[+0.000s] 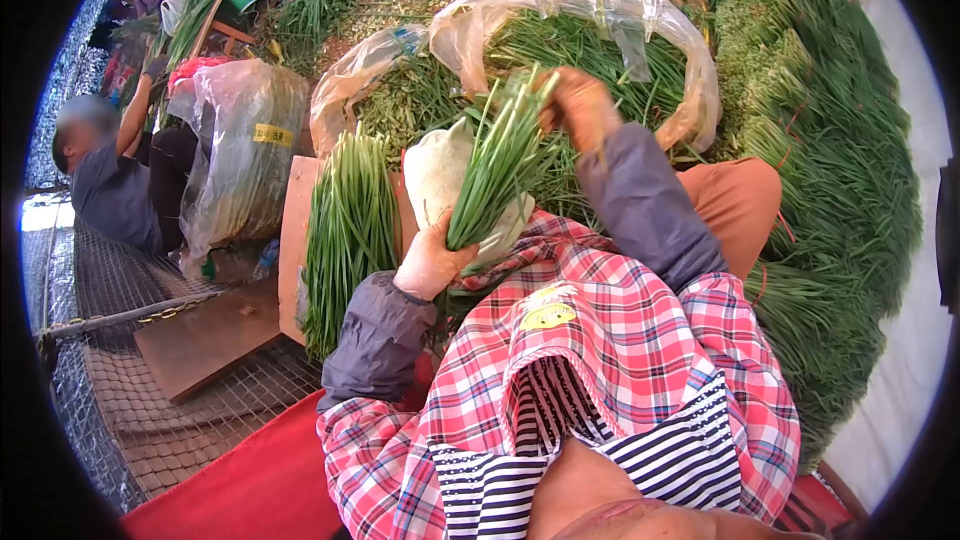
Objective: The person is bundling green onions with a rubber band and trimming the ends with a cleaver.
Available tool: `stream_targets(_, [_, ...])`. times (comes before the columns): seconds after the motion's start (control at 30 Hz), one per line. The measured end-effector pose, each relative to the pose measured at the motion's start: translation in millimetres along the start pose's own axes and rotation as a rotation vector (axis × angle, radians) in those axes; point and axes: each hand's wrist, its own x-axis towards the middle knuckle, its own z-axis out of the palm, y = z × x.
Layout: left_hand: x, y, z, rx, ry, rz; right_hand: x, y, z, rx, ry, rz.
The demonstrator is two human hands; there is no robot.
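Left hand (437, 258) closed around base of green stalk bunch (500, 160), right hand (582, 108) at its tips, finger closure unclear, second bundle (350, 240) alongside

Your left hand (437, 258) grips a bunch (502, 160) of green stalks by its lower end, tips slanting up toward your right hand (580, 110). Beside your left forearm, a larger pile (350, 240) lies on a board (292, 255); clear plastic (600, 2) rings loose greens (640, 90) ahead.
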Motion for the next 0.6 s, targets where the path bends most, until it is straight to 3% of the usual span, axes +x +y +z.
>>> stream_targets(0.07, [-10,4,-11,0.002,-0.019,-0.137,15,-21,-35,0.35,0.037,-0.196])
stream_targets(0.13, [-15,-3,-21,-0.186,-0.056,-0.213,31,-34,-85,0.272,-0.018,-0.218])
stream_targets(0.17, [-17,-6,-26,-0.248,-0.082,-0.223,36,-30,-109,0.013,-0.035,-0.122])
stream_targets(0.2, [-19,-7,-28,-0.312,-0.106,-0.236,43,-19,-130,-0.471,-0.072,0.014])
stream_targets(0.27, [-20,-6,-31,-0.385,-0.073,-0.245,29,19,-138,-1.663,-0.333,0.2])
stream_targets(0.3, [-19,-8,-34,-0.419,-0.06,-0.263,12,25,-130,-1.905,-0.467,0.274])
stream_targets(0.33, [-18,-9,-37,-0.453,-0.05,-0.283,-1,19,-111,-2.053,-0.371,0.375])
stream_targets(0.4, [-17,-9,-34,-0.498,-0.056,-0.233,1,1,-92,-1.199,-0.182,0.441])
stream_targets(0.47, [-17,-8,-37,-0.482,-0.101,-0.238,18,0,-98,-0.784,-0.249,0.149])
stream_targets(0.5, [-17,-6,-38,-0.49,-0.103,-0.236,20,-4,-91,-0.66,-0.282,-0.046])
stream_targets(0.53, [-17,-4,-37,-0.501,-0.108,-0.23,13,-27,-77,-0.687,-0.366,-0.007])
stream_targets(0.6, [-16,-2,-34,-0.534,-0.119,-0.219,16,-40,-62,-1.051,-0.512,-0.069])
